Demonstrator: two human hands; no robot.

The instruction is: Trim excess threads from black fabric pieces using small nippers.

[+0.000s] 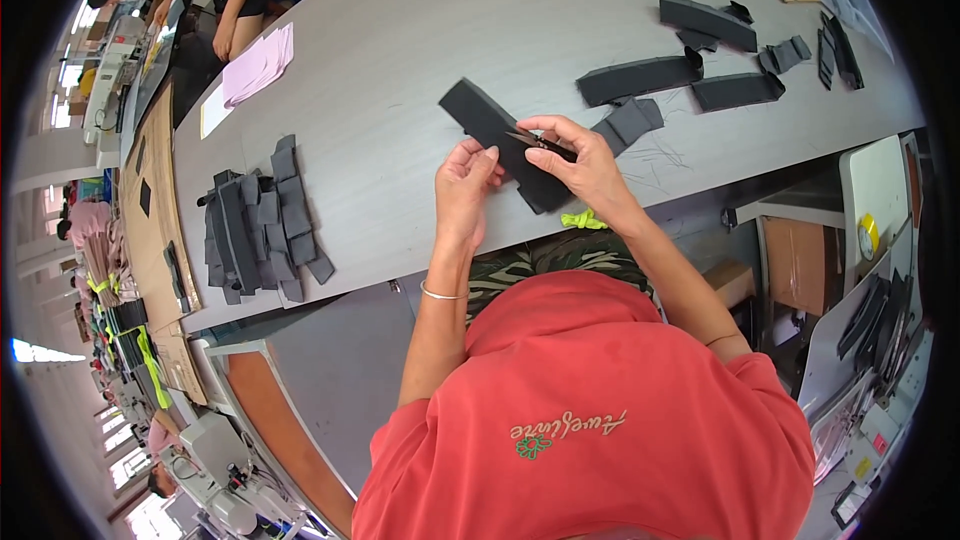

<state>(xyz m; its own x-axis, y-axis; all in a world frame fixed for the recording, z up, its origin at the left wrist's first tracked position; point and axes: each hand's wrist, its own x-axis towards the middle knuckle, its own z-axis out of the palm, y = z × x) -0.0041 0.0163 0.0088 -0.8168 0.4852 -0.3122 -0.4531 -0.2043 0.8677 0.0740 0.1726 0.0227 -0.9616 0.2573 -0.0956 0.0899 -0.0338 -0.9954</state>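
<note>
My left hand (468,180) pinches the black fabric strip (488,120); at three o'clock my right hand (585,165) grips thread snips (545,144): I'd keep them flat.

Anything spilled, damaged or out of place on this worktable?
Some mess: what look like loose dark threads litter the worktable right of the right hand, untidy against its grey top. The black pieces farther right lie scattered at various angles, unlike the overlapping pile at left. No spill or damage is evident.
</note>
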